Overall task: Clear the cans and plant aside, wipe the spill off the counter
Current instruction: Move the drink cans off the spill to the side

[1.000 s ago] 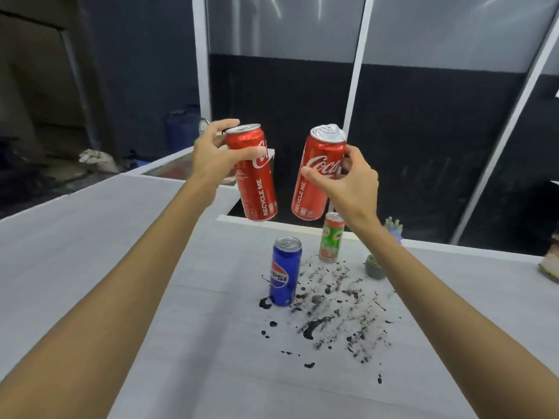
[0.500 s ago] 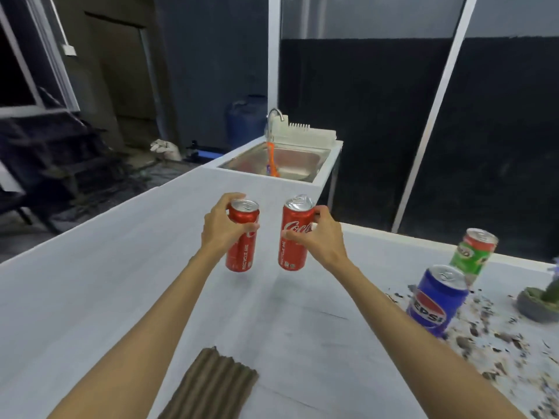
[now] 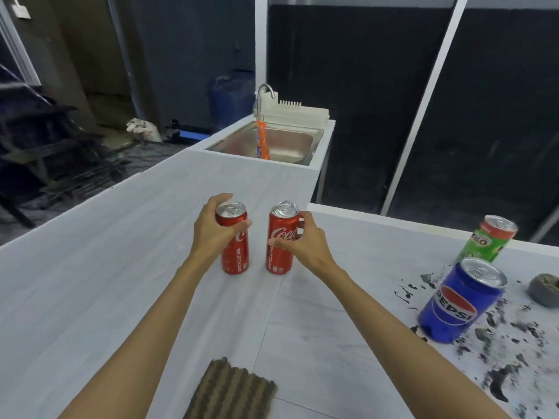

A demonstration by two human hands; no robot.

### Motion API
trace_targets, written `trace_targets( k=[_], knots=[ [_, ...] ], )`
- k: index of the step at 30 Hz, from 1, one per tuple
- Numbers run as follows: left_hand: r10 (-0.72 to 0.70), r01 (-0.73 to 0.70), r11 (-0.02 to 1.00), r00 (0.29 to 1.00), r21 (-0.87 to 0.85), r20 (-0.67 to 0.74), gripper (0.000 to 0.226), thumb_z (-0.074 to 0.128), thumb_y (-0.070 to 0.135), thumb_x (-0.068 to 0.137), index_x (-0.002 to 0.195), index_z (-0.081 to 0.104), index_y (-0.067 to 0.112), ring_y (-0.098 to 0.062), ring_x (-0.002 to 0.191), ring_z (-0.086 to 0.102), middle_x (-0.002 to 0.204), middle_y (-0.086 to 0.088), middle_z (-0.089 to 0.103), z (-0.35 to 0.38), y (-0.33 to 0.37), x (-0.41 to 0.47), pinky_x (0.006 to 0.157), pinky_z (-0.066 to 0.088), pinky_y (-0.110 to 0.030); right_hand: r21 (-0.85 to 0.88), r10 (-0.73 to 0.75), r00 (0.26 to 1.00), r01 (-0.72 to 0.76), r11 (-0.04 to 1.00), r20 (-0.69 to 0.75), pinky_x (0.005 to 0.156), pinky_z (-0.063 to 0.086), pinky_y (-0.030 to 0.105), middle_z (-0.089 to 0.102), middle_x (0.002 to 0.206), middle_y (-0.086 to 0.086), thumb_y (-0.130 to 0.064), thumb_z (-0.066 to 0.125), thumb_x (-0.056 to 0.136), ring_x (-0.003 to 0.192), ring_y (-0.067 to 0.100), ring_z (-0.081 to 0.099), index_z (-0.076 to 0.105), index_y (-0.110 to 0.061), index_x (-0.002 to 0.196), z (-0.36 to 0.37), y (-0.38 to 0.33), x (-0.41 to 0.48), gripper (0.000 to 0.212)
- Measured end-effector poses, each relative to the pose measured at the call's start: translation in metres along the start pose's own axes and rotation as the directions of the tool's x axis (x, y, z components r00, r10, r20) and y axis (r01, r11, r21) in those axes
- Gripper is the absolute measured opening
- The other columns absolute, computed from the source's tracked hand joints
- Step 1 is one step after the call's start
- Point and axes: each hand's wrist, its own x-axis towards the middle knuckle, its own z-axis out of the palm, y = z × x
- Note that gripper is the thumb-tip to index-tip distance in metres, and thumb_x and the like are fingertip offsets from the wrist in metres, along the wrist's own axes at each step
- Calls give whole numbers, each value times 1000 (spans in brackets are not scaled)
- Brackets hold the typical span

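Observation:
Two red Coca-Cola cans stand upright on the white counter (image 3: pixel 90 282), side by side. My left hand (image 3: pixel 213 229) wraps the left red can (image 3: pixel 237 252). My right hand (image 3: pixel 302 243) grips the right red can (image 3: pixel 279 246), whose top is dented. To the right, a blue Pepsi can (image 3: pixel 456 303) and a green Milo can (image 3: pixel 484 240) stand at the edge of a dark spill (image 3: pixel 508 337). The plant's grey pot (image 3: pixel 544 290) shows at the right border. A brown ribbed cloth (image 3: pixel 231 393) lies near the bottom edge.
A steel sink (image 3: pixel 278 143) with a tap, a white drying rack and an orange bottle sits at the far end of the counter. Dark glass panels with white frames stand behind. The counter's left edge drops to a cluttered floor.
Both hands brought the red cans down and left from above the spill; the cans now rest on the counter. My view has swung left, so the spill sits at the right.

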Motion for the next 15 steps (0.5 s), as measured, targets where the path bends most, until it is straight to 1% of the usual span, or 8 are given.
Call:
trace_targets(
  k=[2,4,5,6,9,11,13,15],
  knots=[
    [65,-64,997,997,30,-30,55,73,21,76,125,50,28,-17,123,43,139,-1,43,3,12,-2,101,42,-35,-40,21,998,-19,999,60,100,43,39,43,143,10,-26,81,68,127,27,47,27,-19,138,-7,0,0,89],
    [177,-174,982,984,77,-26,50,69,25,80,126,50,27,-20,136,33,143,-1,41,10,32,-6,110,35,-44,-192,43,993,-21,981,111,106,37,41,33,149,9,-26,81,69,134,27,37,20,-22,143,-22,0,-3,95],
    [228,-225,969,973,106,-19,48,68,25,81,126,50,25,-20,139,30,144,-2,41,13,41,-7,112,32,-45,-290,49,989,-7,957,136,107,35,40,30,151,9,-26,80,70,136,26,34,19,-21,144,-30,-3,-2,96],
    [270,-268,956,963,121,0,46,66,26,83,126,51,23,-20,139,29,144,-2,41,18,52,-10,113,31,-44,-360,47,990,3,933,132,107,35,38,29,151,9,-25,79,72,136,26,34,21,-20,144,-43,-6,-4,93],
    [314,-319,944,947,81,66,44,61,27,86,128,50,20,-17,135,35,144,-1,42,45,88,-26,108,29,-31,-427,-19,999,28,904,27,101,37,31,36,146,10,-22,75,76,131,25,40,31,-15,141,-97,-22,-12,79],
    [335,-342,939,933,33,132,42,59,28,88,128,51,20,-16,133,37,142,0,44,68,110,-41,101,27,-22,-440,-51,998,25,897,-47,93,38,28,40,142,10,-22,72,78,128,25,43,36,-14,138,-138,-31,-18,71],
    [362,-370,929,904,-6,228,39,56,29,90,128,52,21,-16,131,40,140,0,47,94,128,-57,96,27,-19,-440,-55,990,-7,898,-127,87,40,26,43,140,9,-22,70,80,124,25,47,40,-13,136,-177,-34,-25,64],
    [371,-381,924,872,-33,319,38,53,31,91,128,52,22,-15,131,41,140,1,48,119,141,-76,99,29,-19,-447,-48,978,-49,893,-202,87,39,26,45,139,9,-24,69,81,124,24,47,42,-13,133,-214,-30,-35,60]
  ],
)
